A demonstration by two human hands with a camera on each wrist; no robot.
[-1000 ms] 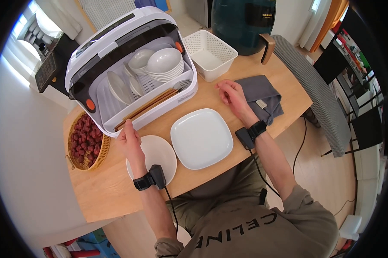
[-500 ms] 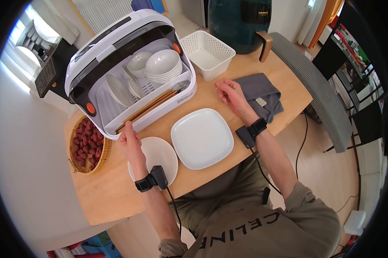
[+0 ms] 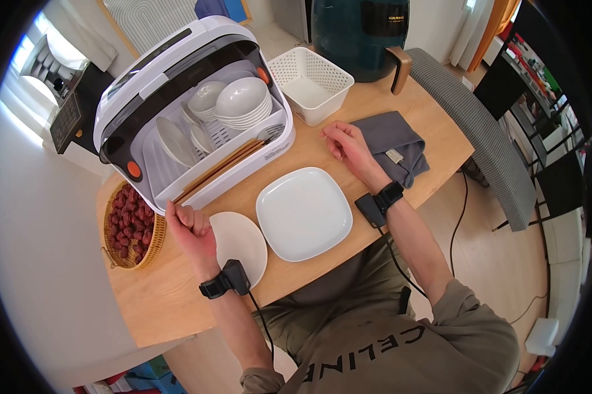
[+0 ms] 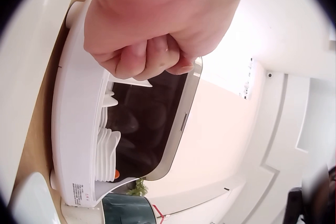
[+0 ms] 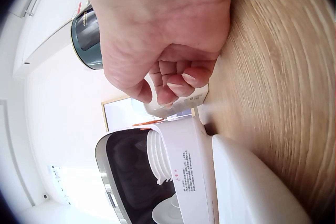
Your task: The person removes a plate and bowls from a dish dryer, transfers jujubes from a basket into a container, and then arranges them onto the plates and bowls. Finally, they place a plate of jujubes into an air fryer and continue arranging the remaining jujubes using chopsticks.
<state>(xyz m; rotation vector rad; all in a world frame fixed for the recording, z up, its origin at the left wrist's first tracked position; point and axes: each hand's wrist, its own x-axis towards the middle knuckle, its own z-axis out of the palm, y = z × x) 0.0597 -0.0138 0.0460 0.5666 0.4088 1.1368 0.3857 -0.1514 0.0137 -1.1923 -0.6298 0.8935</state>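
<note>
My left hand (image 3: 195, 235) is raised at the front left corner of the white dish box (image 3: 240, 164), fingers curled in and nothing seen in them. Its thumb tip overlaps the box's edge, near the ends of the wooden chopsticks (image 3: 220, 169). Below and right of this hand lies a round white plate (image 3: 242, 249), partly covered by the wrist. A squarish white plate (image 3: 304, 213) lies between both hands. Loosely curled and holding nothing, my right hand (image 3: 354, 152) rests on the table beside a folded grey cloth (image 3: 394, 141).
Inside the lidded box stand stacked bowls (image 3: 243, 102) and upright dishes (image 3: 174, 141). A basket of dark red dates (image 3: 133, 220) is left of it. Behind my right hand are a white perforated basket (image 3: 319, 108) and a dark green appliance (image 3: 358, 39) with a brown handle.
The left hand has shifted slightly left and turned, showing more of its curled fingers. The right hand keeps about the same place and pose. The plates and box stay put.
</note>
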